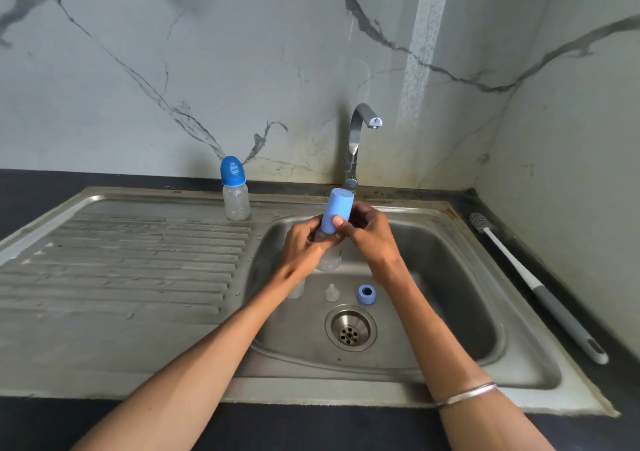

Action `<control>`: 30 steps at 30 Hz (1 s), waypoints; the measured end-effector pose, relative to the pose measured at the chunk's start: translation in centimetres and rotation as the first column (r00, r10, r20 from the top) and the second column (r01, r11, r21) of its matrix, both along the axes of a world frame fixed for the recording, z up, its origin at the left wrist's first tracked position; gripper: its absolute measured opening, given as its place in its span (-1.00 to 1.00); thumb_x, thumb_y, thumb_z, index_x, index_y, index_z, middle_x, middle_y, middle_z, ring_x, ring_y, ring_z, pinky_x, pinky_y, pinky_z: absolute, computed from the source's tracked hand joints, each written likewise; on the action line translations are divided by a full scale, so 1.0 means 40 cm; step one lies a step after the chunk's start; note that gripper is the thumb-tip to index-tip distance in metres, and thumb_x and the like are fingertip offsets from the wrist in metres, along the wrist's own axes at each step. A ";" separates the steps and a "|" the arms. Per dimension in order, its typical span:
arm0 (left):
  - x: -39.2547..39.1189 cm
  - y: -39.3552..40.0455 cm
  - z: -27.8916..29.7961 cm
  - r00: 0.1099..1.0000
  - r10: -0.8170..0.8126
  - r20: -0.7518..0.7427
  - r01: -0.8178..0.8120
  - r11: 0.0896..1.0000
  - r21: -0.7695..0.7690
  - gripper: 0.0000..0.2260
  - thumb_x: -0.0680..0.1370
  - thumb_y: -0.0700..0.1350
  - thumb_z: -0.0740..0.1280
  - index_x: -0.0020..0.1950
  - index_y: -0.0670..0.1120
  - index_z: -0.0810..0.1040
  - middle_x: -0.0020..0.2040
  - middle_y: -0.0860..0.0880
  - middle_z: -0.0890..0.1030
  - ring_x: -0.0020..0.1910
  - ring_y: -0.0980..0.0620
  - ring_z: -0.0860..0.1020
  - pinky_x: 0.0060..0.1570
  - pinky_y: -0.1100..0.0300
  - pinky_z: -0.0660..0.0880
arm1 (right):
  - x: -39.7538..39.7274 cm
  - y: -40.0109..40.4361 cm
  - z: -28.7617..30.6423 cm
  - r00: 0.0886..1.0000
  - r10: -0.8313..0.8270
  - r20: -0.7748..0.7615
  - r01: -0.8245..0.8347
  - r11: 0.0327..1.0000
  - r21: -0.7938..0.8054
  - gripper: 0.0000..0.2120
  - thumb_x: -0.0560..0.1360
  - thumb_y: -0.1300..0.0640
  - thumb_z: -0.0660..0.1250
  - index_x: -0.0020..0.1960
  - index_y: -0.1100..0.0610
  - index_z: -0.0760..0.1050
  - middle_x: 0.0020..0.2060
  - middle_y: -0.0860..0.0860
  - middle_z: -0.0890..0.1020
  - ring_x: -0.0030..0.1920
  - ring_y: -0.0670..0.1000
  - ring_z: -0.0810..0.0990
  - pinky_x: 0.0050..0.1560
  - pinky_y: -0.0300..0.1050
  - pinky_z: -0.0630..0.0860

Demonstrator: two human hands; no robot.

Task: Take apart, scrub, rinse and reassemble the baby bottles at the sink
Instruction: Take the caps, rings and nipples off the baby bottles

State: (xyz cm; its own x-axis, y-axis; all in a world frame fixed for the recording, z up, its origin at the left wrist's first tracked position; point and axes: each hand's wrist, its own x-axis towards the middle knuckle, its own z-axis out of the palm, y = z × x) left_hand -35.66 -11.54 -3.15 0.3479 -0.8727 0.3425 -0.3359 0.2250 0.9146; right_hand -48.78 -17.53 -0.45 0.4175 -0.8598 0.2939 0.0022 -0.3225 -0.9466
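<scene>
Steel sink; left hand, right hand, each grip around light-blue-capped bottle.

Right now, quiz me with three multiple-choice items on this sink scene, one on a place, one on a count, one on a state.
1. Where does the brush lie?
A. in the basin
B. on the counter right of the sink
C. on the drainboard

2. How many loose parts lie by the drain?
A. two
B. none
C. five

3. What state is the bottle on the sink's back rim in?
A. lying open
B. upright and capped
C. crushed flat

Answers: 1 B, it lies along the dark counter beside the sink's right rim. 2 A, a clear teat and a blue ring lie above the drain. 3 B, it stands upright with its blue cap on.
</scene>
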 end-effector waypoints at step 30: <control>0.009 -0.006 -0.023 0.996 -0.014 0.089 0.012 1.000 0.027 -0.85 0.42 0.07 0.44 -0.03 0.18 0.61 -0.10 0.19 0.68 -0.13 0.26 0.60 -0.07 0.22 0.48 | -0.083 -0.029 0.044 0.973 -0.023 0.229 0.006 0.997 0.076 -0.58 0.52 0.21 0.45 0.33 0.00 0.48 0.07 0.13 0.63 -0.01 -0.02 0.61 0.05 -0.14 0.58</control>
State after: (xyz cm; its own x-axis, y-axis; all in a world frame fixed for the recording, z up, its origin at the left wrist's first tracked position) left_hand -35.32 -11.76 -4.07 0.3057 -0.8860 0.3486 -0.4136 0.2062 0.8868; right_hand -52.08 -18.69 1.32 0.3335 -0.8884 0.3154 0.2177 -0.2529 -0.9427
